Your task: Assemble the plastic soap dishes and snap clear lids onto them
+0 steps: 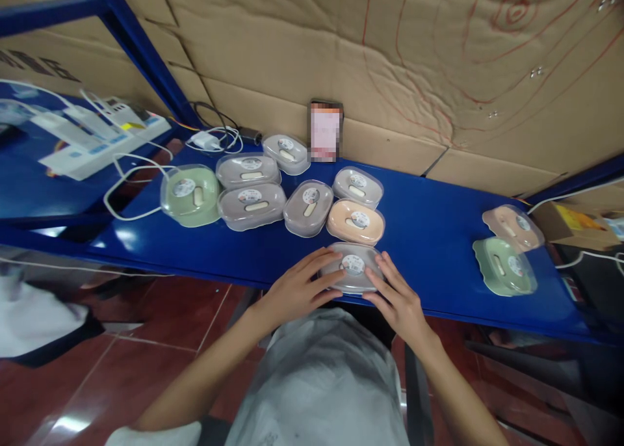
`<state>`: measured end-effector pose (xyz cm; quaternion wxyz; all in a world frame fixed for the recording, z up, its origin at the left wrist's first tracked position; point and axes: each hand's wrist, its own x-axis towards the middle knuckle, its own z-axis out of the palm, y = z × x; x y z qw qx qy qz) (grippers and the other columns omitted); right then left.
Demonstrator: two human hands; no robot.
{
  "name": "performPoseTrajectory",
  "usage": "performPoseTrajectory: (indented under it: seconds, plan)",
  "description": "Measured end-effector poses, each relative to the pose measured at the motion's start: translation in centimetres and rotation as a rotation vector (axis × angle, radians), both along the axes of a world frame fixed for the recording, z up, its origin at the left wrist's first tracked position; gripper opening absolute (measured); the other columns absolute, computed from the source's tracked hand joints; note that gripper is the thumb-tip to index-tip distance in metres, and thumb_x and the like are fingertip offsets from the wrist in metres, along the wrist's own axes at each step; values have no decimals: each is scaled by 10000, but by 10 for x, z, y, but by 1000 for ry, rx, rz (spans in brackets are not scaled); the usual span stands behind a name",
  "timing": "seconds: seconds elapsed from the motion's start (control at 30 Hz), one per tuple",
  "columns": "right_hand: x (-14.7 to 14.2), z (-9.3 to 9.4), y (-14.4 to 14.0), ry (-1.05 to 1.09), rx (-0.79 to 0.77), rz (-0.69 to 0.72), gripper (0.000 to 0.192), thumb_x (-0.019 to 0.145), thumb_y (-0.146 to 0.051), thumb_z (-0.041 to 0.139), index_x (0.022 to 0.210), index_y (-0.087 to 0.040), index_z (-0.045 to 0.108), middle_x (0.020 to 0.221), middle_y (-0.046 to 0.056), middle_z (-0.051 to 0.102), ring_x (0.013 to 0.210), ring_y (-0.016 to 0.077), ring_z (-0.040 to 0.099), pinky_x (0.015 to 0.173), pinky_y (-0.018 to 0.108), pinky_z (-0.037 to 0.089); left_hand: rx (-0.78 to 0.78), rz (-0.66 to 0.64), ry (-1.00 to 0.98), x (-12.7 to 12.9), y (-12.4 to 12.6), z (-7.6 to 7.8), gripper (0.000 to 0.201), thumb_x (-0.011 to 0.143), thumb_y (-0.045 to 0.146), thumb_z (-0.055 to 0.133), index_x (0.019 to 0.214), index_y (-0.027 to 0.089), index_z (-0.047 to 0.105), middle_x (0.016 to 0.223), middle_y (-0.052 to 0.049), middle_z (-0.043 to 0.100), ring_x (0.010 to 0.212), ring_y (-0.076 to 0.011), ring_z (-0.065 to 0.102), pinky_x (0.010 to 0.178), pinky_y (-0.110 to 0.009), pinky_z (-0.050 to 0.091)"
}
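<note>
At the table's front edge sits a grey oval plastic box [354,264] with a clear lid and a round label. My left hand [309,280] rests on its left side, fingers over the lid and thumb along the near edge. From the right, my right hand [396,296] holds the same box, its fingers on the lid's right side. Just behind it lies a peach box [363,222], with another grey box [358,187] beyond that. To the left stands a grey box [308,207] turned at an angle.
More grey boxes [251,205] and a green box [191,196] stand at left. A peach box [511,228] and a green box [504,266] lie at right. A phone [325,131] leans on the cardboard wall [273,56]. White cables and a power strip [104,148] occupy the far left.
</note>
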<state>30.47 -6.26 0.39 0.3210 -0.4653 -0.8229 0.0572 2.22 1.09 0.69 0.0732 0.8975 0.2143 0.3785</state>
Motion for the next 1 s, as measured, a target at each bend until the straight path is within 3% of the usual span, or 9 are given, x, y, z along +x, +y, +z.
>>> performPoseTrajectory:
  seconds: [0.17,0.27,0.37,0.43,0.5,0.6,0.67,0.8,1.0]
  plan:
    - [-7,0,-1,-100,21,-2,739,1040,-222,658,1697,-354,348,1743,70,385,1622,340,349,1248,591,484,23,1,29,3,0,-1,356,1022,281,721,1343,152,639,1445,-181,650,1443,-319,587,1131,-532,596]
    - [13,8,1,-192,34,-24,733,1064,-296,621,1716,-353,291,1719,94,429,1609,344,381,1270,646,418,4,7,75,3,-1,2,391,1017,316,729,1363,158,639,1491,-194,617,1466,-332,564,1159,-546,567]
    - [77,18,3,-192,163,-423,618,1079,-360,572,1673,-309,408,1686,140,472,1575,390,429,1260,722,352,31,79,77,-14,3,13,475,1005,371,745,1444,242,620,1602,-179,526,1488,-353,536,1235,-639,454]
    - [131,18,1,-167,281,-793,549,1065,-452,581,1559,-213,583,1664,217,475,1521,469,471,1177,755,418,90,266,7,-37,12,23,534,988,332,765,1494,300,595,1634,-149,503,1497,-364,519,1276,-677,363]
    - [179,11,-3,-230,287,-1050,671,1037,-603,571,1530,-150,612,1584,285,539,1459,563,493,1082,855,412,134,564,-72,-64,25,33,598,965,301,789,1524,319,578,1656,-136,485,1536,-402,462,1293,-703,286]
    - [211,-4,-4,-261,229,-995,806,1019,-715,509,1535,-102,600,1513,307,592,1429,558,521,1075,808,462,23,931,-47,-96,42,39,635,987,421,751,1569,277,543,1723,-185,379,1596,-497,327,1263,-793,177]
    - [205,-11,4,-252,221,-858,758,1034,-694,496,1515,-122,620,1513,275,604,1426,491,551,1142,726,465,-97,1016,-6,-104,49,37,622,1020,487,680,1573,241,537,1722,-218,368,1602,-506,309,1249,-798,180]
    - [160,-1,38,-191,144,-596,616,1035,-629,558,1470,-204,654,1538,195,609,1442,398,560,1188,613,472,-85,909,17,-86,51,34,515,1053,477,606,1499,220,594,1653,-215,469,1576,-423,397,1292,-689,215]
    - [122,41,131,-153,-116,-387,510,1077,-517,489,1510,-275,605,1421,124,721,1293,318,686,1098,533,535,62,260,255,-9,69,57,453,1084,482,566,1484,272,599,1574,-137,584,1486,-329,520,1312,-604,243]
